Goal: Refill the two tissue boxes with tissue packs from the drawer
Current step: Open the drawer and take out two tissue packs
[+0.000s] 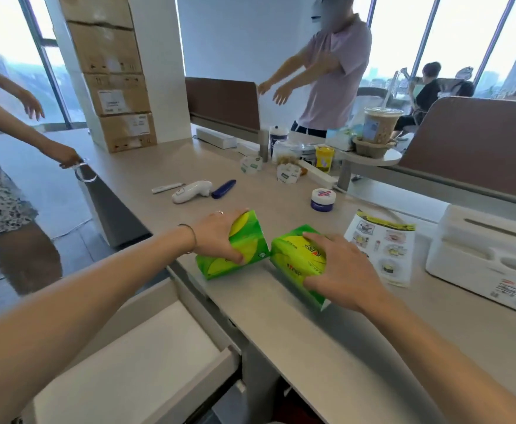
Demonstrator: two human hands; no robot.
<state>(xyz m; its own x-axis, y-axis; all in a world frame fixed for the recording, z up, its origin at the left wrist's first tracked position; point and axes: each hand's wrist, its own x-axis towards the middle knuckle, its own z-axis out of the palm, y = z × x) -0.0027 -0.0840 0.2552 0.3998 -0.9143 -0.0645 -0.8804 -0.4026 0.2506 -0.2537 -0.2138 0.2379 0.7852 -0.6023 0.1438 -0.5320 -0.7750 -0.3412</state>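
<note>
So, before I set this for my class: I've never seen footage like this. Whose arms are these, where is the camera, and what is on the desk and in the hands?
There is no machine here. A person wears one wide-angle camera on the head, looking forward and down, so the two bare arms reaching in from the bottom are the wearer's own.

The left hand grips one green tissue pack; the right hand presses on a second green pack. Both packs rest on the desk near its front edge.

An open drawer sits below left. At the right stands a white tissue box, beside a printed leaflet. Further back lie a small jar, a blue case and an iced drink. Other people stand nearby.
</note>
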